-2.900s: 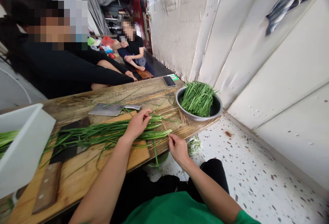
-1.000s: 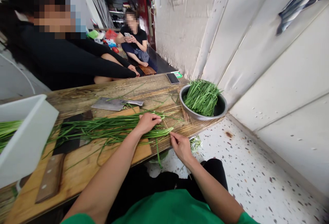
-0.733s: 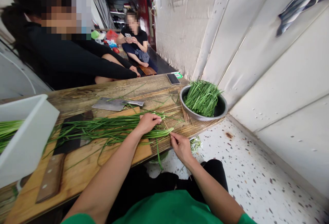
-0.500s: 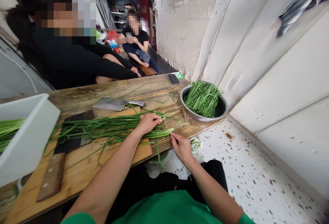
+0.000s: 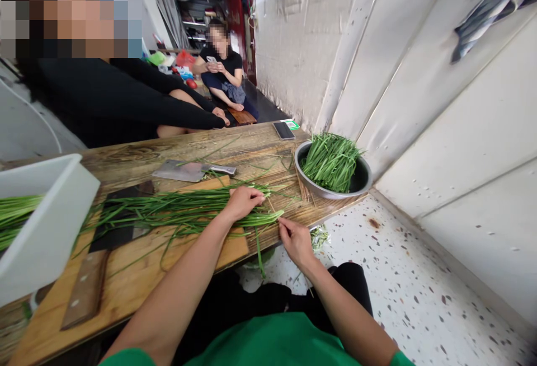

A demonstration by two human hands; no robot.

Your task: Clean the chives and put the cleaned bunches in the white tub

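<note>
Long green garlic chives (image 5: 168, 209) lie across a wooden cutting board (image 5: 138, 276), their pale ends to the right. My left hand (image 5: 244, 202) is closed on chives near those ends. Just right of a separate small bunch of pale ends, my right hand (image 5: 297, 241) is pinched around a thin bamboo skewer, mostly hidden by the fingers. A sliver of it shows below the hand. Under the chives rests a wide cleaver with a wooden handle (image 5: 86, 287). Behind the board is a second cleaver (image 5: 180, 170) with a metal handle.
A metal basin (image 5: 331, 191) heaped with chives stands at the table's right end, beside loose bamboo skewers (image 5: 300, 173). A white bin (image 5: 79, 192) of chives is at left. A phone (image 5: 284, 130) lies at the far edge. Two people sit beyond the wooden table (image 5: 126, 156).
My hands and the chives stay almost in place. The person at the left has shifted their head and upper body leftward.
</note>
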